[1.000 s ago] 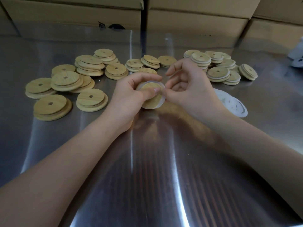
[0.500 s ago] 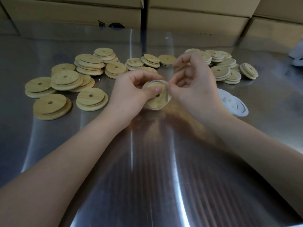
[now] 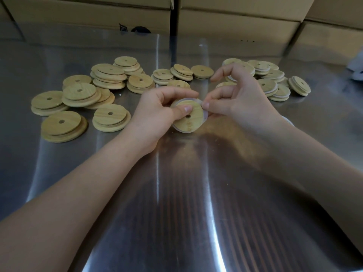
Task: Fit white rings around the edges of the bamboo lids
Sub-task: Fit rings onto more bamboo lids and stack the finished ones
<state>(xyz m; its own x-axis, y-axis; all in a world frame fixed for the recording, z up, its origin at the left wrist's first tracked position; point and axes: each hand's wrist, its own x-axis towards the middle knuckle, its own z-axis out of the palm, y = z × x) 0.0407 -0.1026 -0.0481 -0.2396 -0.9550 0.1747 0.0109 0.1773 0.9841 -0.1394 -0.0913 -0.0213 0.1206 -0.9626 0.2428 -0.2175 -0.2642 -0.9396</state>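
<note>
Holding one bamboo lid (image 3: 191,120) centre-frame, my left hand (image 3: 155,116) grips it with curled fingers (image 3: 184,109) while my right hand (image 3: 241,99) pinches the white ring (image 3: 205,114) at its right rim. I judge the ring only partly seated. Right of that lid lie ringed lids (image 3: 275,86); left of it, many bare lids (image 3: 82,95) remain.

**Work Surface and Surroundings**

Surface: a stainless-steel table (image 3: 176,213) with a brushed, reflective top showing bright vertical streaks of light.

Rear boundary: cardboard boxes (image 3: 235,22) stand side by side along the far edge. A narrow dark gap (image 3: 174,26) separates the left box from the middle one. The left box carries a black printed mark (image 3: 140,30), partly legible.

Right edge: a pale object (image 3: 356,69), cut off by the frame, cannot be identified.
</note>
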